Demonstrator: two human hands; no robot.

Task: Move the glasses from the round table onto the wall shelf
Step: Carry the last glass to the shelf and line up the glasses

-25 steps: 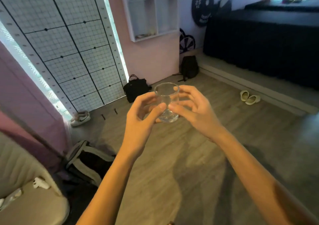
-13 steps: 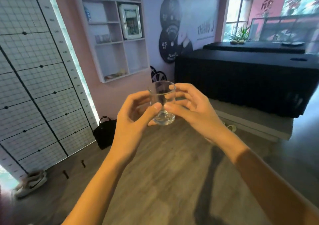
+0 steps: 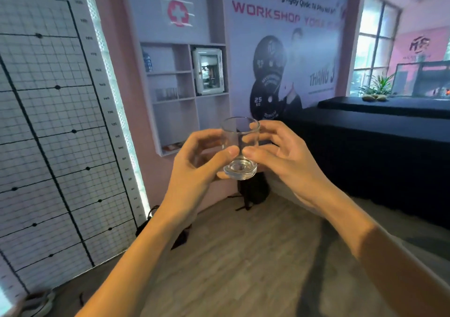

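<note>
Arms reach forward; left hand (image 3: 194, 163) and right hand (image 3: 285, 156) fingers grasp upright glass (image 3: 239, 151).

Wall shelf (image 3: 175, 122), 11 o'clock: row of glasses (image 3: 166, 94) in the middle-left compartment, white glass-fronted box (image 3: 208, 70) at upper right, blurred bluish object (image 3: 147, 61) at upper left. Wooden floor (image 3: 243, 256), 6 o'clock: black bag (image 3: 254, 190) against the wall.

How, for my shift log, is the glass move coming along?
Done: what look like a few glasses, blurred, already stand in the wall shelf. In hand: one upright glass, gripped by left hand and right hand, short of the shelf. Left: shelving it; the round table is out of view.
</note>
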